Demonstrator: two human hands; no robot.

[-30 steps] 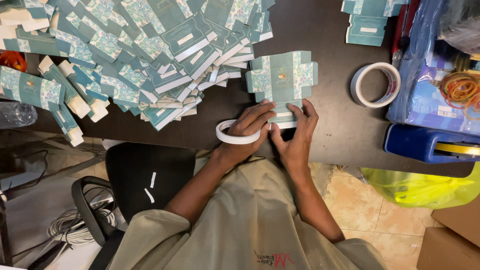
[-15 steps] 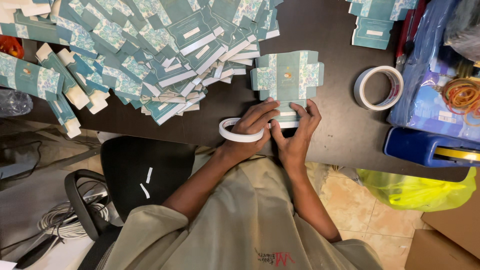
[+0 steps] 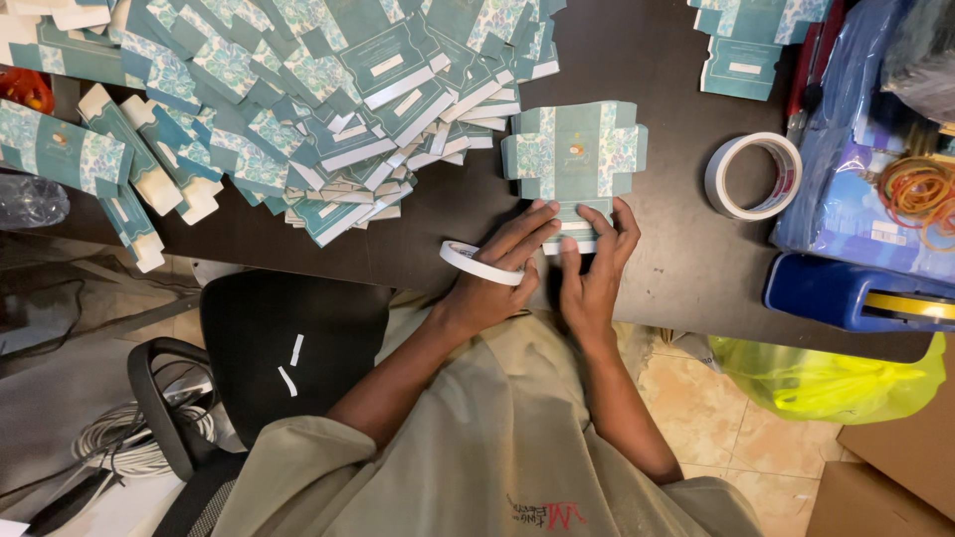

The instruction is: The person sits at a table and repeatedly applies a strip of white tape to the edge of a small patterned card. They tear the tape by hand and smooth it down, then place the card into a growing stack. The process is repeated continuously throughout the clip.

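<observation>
The flat box [image 3: 575, 151] and the pile of blanks [image 3: 298, 99] are thin printed card, faintly satin, with matt white flaps. The worktop [image 3: 637, 60] is dark, smooth and matt. The tape rolls [image 3: 753, 176] look papery white; the bag [image 3: 836, 373] is glossy yellow plastic, the shirt [image 3: 497, 447] matt cloth.

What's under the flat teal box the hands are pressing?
The dark table lies under the flat box. Both hands, left and right, cover its near flap, so anything beneath there is hidden.
</observation>
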